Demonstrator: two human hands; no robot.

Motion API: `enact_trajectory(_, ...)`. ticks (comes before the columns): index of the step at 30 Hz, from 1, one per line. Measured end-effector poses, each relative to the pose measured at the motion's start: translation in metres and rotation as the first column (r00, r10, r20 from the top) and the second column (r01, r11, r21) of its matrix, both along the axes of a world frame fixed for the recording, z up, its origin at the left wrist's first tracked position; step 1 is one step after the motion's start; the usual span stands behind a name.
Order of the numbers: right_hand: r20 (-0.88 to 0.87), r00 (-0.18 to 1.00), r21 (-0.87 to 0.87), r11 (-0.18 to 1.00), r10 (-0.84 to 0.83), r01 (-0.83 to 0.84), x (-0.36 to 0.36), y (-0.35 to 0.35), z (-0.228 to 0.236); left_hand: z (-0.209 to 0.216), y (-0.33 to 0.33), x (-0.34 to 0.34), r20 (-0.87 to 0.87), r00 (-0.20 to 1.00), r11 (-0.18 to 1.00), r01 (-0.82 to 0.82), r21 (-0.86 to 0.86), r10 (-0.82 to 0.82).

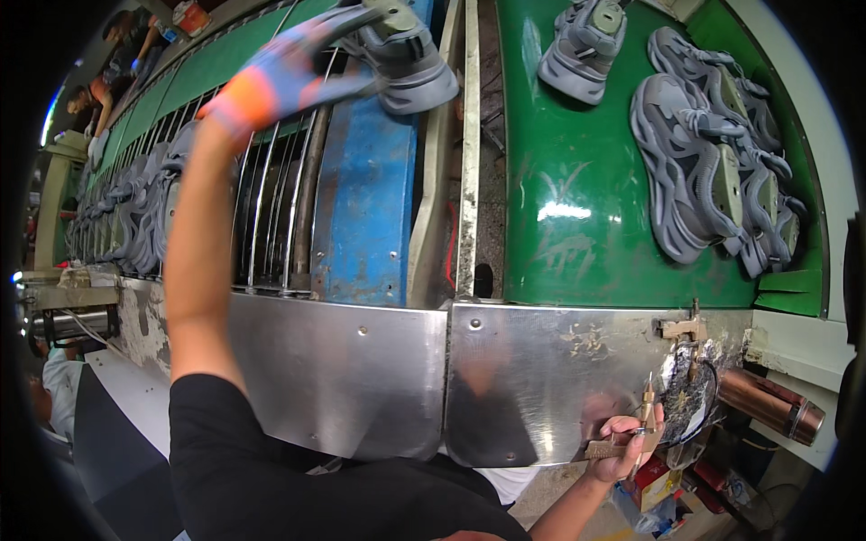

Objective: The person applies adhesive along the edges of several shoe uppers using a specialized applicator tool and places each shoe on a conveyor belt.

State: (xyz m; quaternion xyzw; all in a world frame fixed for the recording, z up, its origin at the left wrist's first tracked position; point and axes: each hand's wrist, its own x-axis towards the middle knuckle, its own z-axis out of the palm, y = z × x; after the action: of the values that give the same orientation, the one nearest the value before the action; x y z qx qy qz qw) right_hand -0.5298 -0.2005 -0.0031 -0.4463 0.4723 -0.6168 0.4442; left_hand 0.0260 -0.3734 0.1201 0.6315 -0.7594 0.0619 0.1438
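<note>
My left hand [302, 77], in a blue and orange glove and smeared by motion, reaches out with fingers and thumb apart at the side of a grey sneaker [410, 72]. That sneaker, with a pale green block in its opening, is over the blue metal strip [365, 207]; whether the glove touches it I cannot tell. My bare right hand [621, 446] is low at the right, closed around a gun-shaped tool with a thin brass nozzle [648, 397] pointing up. Beyond the steel edge, another grey sneaker [586, 50] stands on the green belt [568, 180].
Several grey sneakers [690, 167] crowd the belt's right side; more [135, 212] line the metal rod rack at left. Steel plates [361, 379] edge the near side. A brass valve [687, 329] and a copper-coloured flask [774, 404] are at right. People [113, 86] work at far left.
</note>
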Motion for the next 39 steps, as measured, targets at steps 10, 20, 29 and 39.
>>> enact_trajectory(10, 0.124, 0.992, 0.023, 1.000, -0.012, 0.010, 0.004, -0.004, 0.008, -0.082, 0.133, 0.108, 0.024, 0.819, 0.795, -0.563, 0.227, 0.573)
enact_trajectory(20, 0.111, 0.993, -0.036, 0.999, 0.033, -0.029, -0.003, 0.001, 0.003, -0.015, 0.318, -0.029, -0.251, 0.968, 0.998, -0.024, -0.055, 0.009)
enact_trajectory(29, 0.077, 0.994, -0.076, 0.994, 0.083, -0.077, -0.005, 0.013, 0.000, -0.002, 0.369, -0.155, -0.037, 0.979, 0.962, 0.202, 0.184, -0.198)
enact_trajectory(39, 0.109, 0.989, -0.097, 0.991, 0.100, -0.090, -0.006, 0.013, 0.002, -0.020, 0.272, -0.222, 0.352, 0.842, 0.898, 0.303, 0.318, -0.408)
